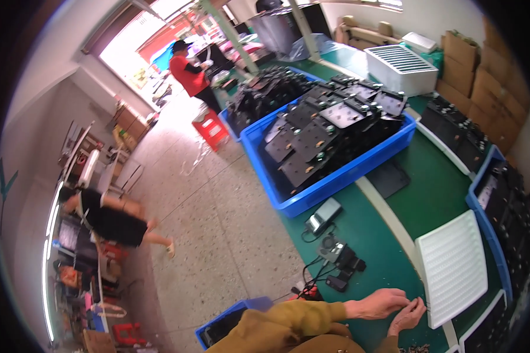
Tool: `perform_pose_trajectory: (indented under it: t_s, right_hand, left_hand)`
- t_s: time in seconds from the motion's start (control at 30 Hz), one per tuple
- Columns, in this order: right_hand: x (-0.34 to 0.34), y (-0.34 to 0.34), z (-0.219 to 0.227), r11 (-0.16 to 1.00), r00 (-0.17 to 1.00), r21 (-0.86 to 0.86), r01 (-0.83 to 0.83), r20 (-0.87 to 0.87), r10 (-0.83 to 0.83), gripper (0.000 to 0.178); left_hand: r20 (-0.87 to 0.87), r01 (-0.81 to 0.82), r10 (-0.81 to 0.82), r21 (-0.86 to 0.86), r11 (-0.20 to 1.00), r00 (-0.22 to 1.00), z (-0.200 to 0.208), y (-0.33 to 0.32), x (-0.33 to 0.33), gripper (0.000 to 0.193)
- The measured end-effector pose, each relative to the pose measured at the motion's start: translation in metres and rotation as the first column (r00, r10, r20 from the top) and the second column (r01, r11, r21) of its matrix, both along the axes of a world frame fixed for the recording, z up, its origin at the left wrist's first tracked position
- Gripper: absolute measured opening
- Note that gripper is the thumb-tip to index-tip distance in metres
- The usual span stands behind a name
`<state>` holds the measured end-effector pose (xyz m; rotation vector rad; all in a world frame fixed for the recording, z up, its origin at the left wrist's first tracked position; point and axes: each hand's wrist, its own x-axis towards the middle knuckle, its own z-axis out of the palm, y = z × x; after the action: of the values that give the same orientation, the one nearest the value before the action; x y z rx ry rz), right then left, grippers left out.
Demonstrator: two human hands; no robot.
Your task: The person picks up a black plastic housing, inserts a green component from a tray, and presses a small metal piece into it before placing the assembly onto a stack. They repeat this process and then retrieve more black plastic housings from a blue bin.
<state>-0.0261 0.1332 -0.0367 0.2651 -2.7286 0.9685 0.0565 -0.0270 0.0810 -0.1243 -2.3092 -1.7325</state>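
My left hand reaches in from a mustard-brown sleeve, its fingers bent and drawn together at the tips. Just beside it is my right hand, its thumb and fingers pinched close to the left fingertips. Whatever lies between the fingers is too small to make out. Both hands are over the green table, by the left edge of a white ribbed tray. A small heap of dark little parts shows below my right hand at the picture's lower edge.
Ahead, a big blue bin is piled with black flat assemblies. A grey box-shaped device and a black device with cables lie nearer. Another blue bin stands right. Two people are farther off.
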Motion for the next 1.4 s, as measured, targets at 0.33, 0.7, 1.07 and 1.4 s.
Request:
perform_pose_trajectory:
  t_s: [0.33, 0.7, 1.07, 1.4]
  right_hand:
    - [0.007, 0.002, 0.008, 0.998, 1.0, -0.063, 0.02, -0.012, -0.021, 0.013]
    - [0.051, -0.094, 0.197, 0.558, 0.689, -0.802, -0.214, 0.281, 0.668, 0.04]
    - [0.079, -0.116, 0.253, 0.272, 0.605, -0.704, -0.656, -0.276, 0.747, 0.019]
    - [0.096, -0.086, 0.281, -0.275, -0.327, -0.941, -0.196, -0.202, 0.923, 0.011]
  left_hand:
    - [0.008, -0.342, 0.424, -0.578, 0.741, 0.905, 0.056, -0.144, 0.092, 0.03]
    - [-0.274, -0.405, 0.298, -0.649, 0.644, 0.914, 0.101, -0.154, -0.082, 0.032]
    - [-0.109, -0.295, 0.287, -0.588, 0.753, 0.952, 0.083, -0.107, -0.216, 0.034]
    - [0.077, -0.657, 0.74, -0.405, 0.636, 0.668, 0.081, -0.214, -0.244, 0.056]
